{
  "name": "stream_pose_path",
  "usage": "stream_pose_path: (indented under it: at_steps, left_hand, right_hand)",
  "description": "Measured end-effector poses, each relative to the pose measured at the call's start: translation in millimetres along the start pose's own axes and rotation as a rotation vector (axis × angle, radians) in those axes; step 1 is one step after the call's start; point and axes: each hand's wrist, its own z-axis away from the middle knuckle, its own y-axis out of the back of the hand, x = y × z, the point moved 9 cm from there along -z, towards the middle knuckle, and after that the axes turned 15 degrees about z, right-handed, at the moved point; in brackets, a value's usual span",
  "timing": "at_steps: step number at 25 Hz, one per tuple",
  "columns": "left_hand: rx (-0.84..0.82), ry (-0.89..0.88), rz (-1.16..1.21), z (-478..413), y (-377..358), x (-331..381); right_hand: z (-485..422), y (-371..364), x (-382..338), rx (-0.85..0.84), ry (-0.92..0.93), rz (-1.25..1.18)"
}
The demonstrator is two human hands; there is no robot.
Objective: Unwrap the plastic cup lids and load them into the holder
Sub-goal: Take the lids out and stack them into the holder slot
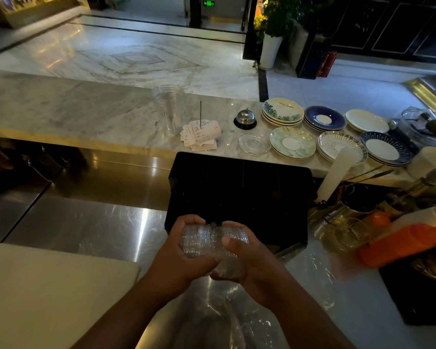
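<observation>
Fingers (186, 220) of both hands clench clear ribbed plastic lid stack (207, 239), steadied before black holder (239, 187), for loading.

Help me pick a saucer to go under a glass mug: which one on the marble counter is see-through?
The clear glass saucer, the leftmost in the near row, just in front of the service bell. The others are patterned or white china.

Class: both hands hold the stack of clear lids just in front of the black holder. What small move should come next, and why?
Probably carry the lid stack forward over the black holder: left hand and right hand already grip it, and the loose wrap hangs below.
</observation>
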Motion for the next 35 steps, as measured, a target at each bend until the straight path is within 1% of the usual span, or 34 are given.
stream_pose_path:
  at_steps: [5, 7, 8, 9, 11, 14, 15, 21, 24, 28, 30, 35]
  left_hand:
    - [0.061, 0.012, 0.039, 0, 22, -5]
    - [0.106, 0.046, 0.088, 2, 41, -8]
    - [0.133, 0.060, 0.115, 4, 51, -9]
    - [0.157, 0.064, 0.139, 5, 62, -7]
    - [0.180, 0.061, 0.166, 5, 80, -3]
    - [0.188, 0.065, 0.223, 5, 94, 2]
    - [0.189, 0.064, 0.237, 5, 98, 4]
    - [0.214, 0.071, 0.249, 3, 128, 6]
    - [0.244, 0.085, 0.221, 1, 145, -1]
    - [0.239, 0.104, 0.212, -1, 156, -7]
    - [0.233, 0.110, 0.209, -1, 158, -8]
    - [0.238, 0.091, 0.172, -3, 156, -3]
  right_hand:
    - [-12, -11, 8, -0.031, -0.009, -0.011]
    - [-22, -5, 7, 0.025, -0.019, 0.029]
    - [-30, 1, 5, 0.073, -0.021, 0.094]
    - [-40, 5, 0, 0.119, -0.017, 0.206]
    - [-68, 5, -13, 0.192, 0.014, 0.517]
    - [-113, -17, -29, 0.303, 0.120, 1.130]
    - [-125, -28, -29, 0.320, 0.168, 1.288]
    - [-166, -62, -19, 0.331, 0.382, 1.818]
    - [-178, -77, -12, 0.289, 0.416, 1.951]
    - [-191, -74, -5, 0.188, 0.340, 1.925]
    - [-196, -72, -1, 0.147, 0.311, 1.954]
    - [-198, -80, 13, 0.187, 0.278, 2.053]
